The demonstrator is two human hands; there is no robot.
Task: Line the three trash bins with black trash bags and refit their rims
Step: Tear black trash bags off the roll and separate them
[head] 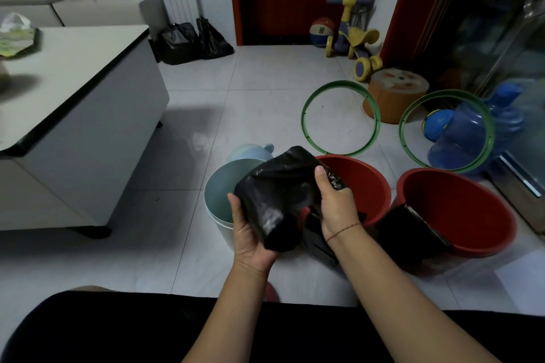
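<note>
I hold a crumpled black trash bag (277,197) in both hands above the floor. My left hand (250,233) grips its lower end and my right hand (333,203) pinches its upper right side. Below it stand a pale blue bin (218,194), a middle red bin (362,183) and a right red bin (466,209). A second folded black bag (413,233) hangs over the right red bin's near edge. More black plastic (318,244) lies under my right wrist. Two green rims (306,127) (407,118) lie on the tiles behind the red bins. A pale blue lid (250,153) sits behind the blue bin.
A white cabinet (88,127) with a dark-edged top stands at the left. A blue water jug (477,132), an orange stool (395,94), a toy scooter (354,35) and balls crowd the right back. Two filled black bags (191,41) lean by the far wall.
</note>
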